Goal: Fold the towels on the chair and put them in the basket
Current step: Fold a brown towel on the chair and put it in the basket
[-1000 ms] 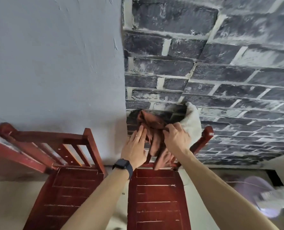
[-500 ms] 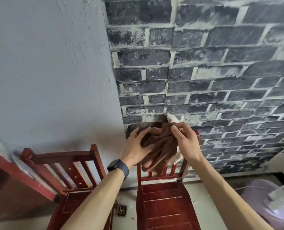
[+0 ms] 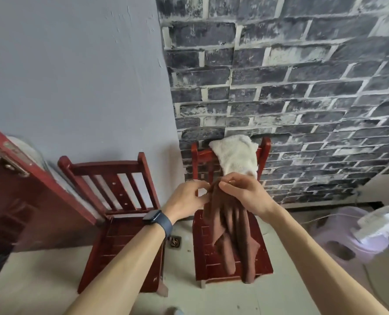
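A brown towel [image 3: 231, 233] hangs bunched in the air over the seat of the right red chair [image 3: 211, 264]. My right hand [image 3: 243, 194] pinches its top edge. My left hand [image 3: 186, 201] pinches the same top edge just to the left, fingers close to the right hand's. A white towel [image 3: 236, 156] is draped over that chair's backrest, behind my hands. No basket is in sight.
A second red chair [image 3: 120, 201] stands to the left against the grey wall. A dark red door [image 3: 18, 192] is at far left. A lilac plastic stool [image 3: 348, 242] and a white object sit at right. A floor drain [image 3: 175, 242] lies between the chairs.
The brown towel has come off the backrest and now hangs down over the seat from both hands. The white towel stays on the backrest. The view has tilted down.
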Motion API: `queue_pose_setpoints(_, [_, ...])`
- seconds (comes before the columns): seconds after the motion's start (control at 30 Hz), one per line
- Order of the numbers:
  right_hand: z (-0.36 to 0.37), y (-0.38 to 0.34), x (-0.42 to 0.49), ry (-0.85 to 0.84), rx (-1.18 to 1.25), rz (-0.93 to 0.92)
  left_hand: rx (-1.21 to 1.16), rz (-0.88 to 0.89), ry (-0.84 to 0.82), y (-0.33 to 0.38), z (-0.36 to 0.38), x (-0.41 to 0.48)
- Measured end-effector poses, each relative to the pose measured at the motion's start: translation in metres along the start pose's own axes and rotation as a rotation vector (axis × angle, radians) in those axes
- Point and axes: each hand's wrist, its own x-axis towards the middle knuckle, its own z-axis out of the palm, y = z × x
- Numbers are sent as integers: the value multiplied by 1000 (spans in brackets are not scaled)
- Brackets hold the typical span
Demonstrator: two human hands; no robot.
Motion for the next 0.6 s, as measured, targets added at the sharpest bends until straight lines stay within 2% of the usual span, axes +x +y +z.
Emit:
queue_pose_setpoints(0.13, [12, 6, -9, 177, -345, -32, -123, -111, 60, -23, -23, -31])
queue_pose_setpoints(0.2, [22, 3, -13, 133, -453, -13, -157, -134, 79, -32, -38, -43])
queue_pose_setpoints(0.37, [69, -7, -19, -97, -565, 69, -223, -160, 107, -57, -79, -66])
queue_pose_setpoints(0.43, [88, -8, -19, -54, -575, 82, -96, -184, 13, -74, -100, -79])
queue_pose_setpoints(0.5, [106, -9, -18, 30, -582, 51, 60, -200, -176, -88, -118, -90])
queue_pose_setpoints(0.6, [140, -15, -17, 64, -609, -51, 4, -259, -520, -103, -129, -99])
